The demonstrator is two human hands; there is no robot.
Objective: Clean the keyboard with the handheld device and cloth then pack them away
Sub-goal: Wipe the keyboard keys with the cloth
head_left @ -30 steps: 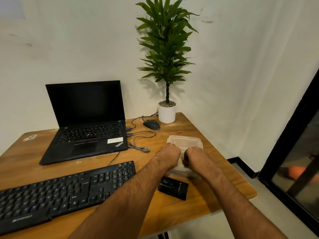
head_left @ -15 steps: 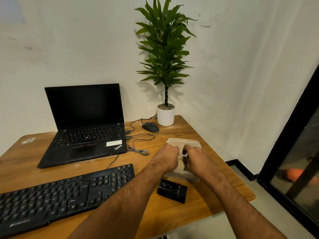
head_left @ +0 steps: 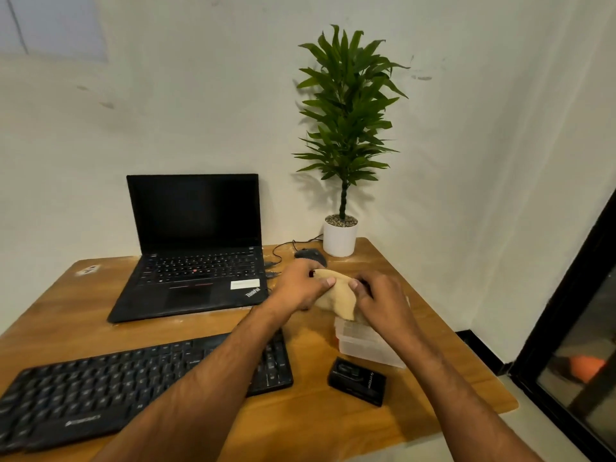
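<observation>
A tan cloth (head_left: 338,295) hangs between both hands above the clear plastic container (head_left: 363,341) on the right side of the wooden table. My left hand (head_left: 298,288) pinches the cloth's left edge and my right hand (head_left: 383,300) pinches its right edge. The black keyboard (head_left: 126,381) lies at the front left, partly under my left forearm. A small black box (head_left: 357,381) sits just in front of the container. The handheld device is not clearly in view.
An open black laptop (head_left: 193,251) stands at the back left. A black mouse (head_left: 311,256) with cables and a potted plant (head_left: 340,240) are at the back right. The table edge (head_left: 500,395) drops off at the right, near a dark door frame.
Both hands have lifted off the container and now hold up the tan cloth above it. The camera has shifted, so the scene sits lower and more to the right.
</observation>
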